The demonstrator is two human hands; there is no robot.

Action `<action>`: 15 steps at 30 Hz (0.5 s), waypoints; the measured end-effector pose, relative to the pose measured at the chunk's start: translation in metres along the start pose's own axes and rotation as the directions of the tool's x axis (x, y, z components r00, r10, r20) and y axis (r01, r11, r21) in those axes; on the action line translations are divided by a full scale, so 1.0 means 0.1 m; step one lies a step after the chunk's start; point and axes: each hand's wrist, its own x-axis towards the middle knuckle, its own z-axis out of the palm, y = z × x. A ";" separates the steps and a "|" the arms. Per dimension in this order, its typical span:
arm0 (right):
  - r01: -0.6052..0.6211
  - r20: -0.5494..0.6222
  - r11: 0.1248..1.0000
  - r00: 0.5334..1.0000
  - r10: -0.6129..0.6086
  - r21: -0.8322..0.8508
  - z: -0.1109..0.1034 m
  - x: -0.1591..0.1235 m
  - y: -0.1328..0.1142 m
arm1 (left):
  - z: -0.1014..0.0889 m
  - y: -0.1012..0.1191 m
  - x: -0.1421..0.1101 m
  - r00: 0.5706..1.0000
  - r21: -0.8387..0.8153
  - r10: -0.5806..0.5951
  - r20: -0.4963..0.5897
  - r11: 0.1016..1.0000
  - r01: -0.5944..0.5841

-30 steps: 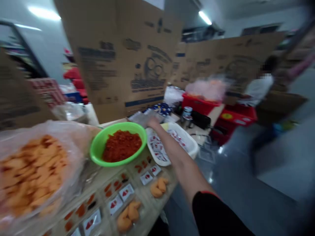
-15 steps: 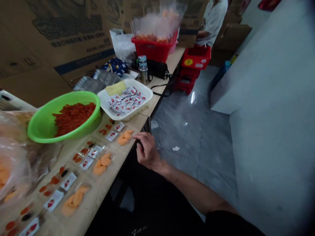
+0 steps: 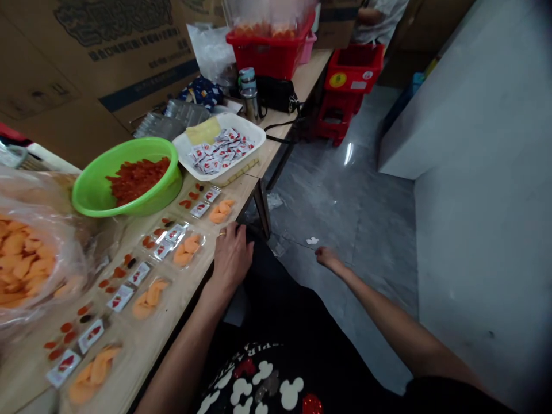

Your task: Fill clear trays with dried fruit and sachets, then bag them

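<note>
My left hand [image 3: 233, 253] lies palm down at the table's front edge, fingers stretched out and holding nothing; a ring is on one finger. Beside it is a clear plastic tray [image 3: 188, 248] with orange curved pieces, white-and-red sachets and small red and dark pieces. Similar filled trays stand in a row along the table [image 3: 142, 356]. Off to the right, my right hand [image 3: 330, 257] hangs low over the floor with curled fingers. Whatever it holds, if anything, is too small to make out. A white scrap [image 3: 312, 240] lies on the floor just beyond it.
A green bowl [image 3: 81, 201] of red pieces and a white tub [image 3: 261, 138] of sachets stand behind the trays. At left sits a plastic bag [image 3: 69, 230] of orange pieces. Red crates [image 3: 351, 75] stand on the floor near another person [image 3: 379, 20]. A white wall [image 3: 483, 190] rises at right.
My left hand has come into view at the table edge. My right hand has moved from the table edge right and down toward the floor. The view has shifted slightly.
</note>
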 end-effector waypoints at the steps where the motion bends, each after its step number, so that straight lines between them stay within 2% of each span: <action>1: -0.030 0.028 1.000 0.999 0.030 0.003 -0.03 0.12 0.04 | 0.06 0.02 0.11 0.998 0.058 0.001 0.060 0.998 -0.005; 4: -0.087 0.069 0.996 0.994 0.086 0.011 -0.09 0.45 0.11 | 0.20 -0.06 0.36 0.985 0.193 0.040 0.167 0.979 -0.072; 7: -0.109 0.084 0.994 0.991 0.108 0.012 -0.09 0.69 0.16 | 0.32 -0.20 0.51 0.979 0.283 0.116 0.168 0.946 -0.161; 11: -0.101 0.121 0.995 0.987 0.102 -0.013 -0.10 1.01 0.17 | 0.46 -0.31 0.59 0.970 0.344 0.176 0.168 0.912 -0.225; 15: -0.093 0.142 0.992 0.984 0.104 -0.083 -0.18 1.51 0.10 | 0.53 -0.36 0.58 0.964 0.392 0.184 0.189 0.886 -0.247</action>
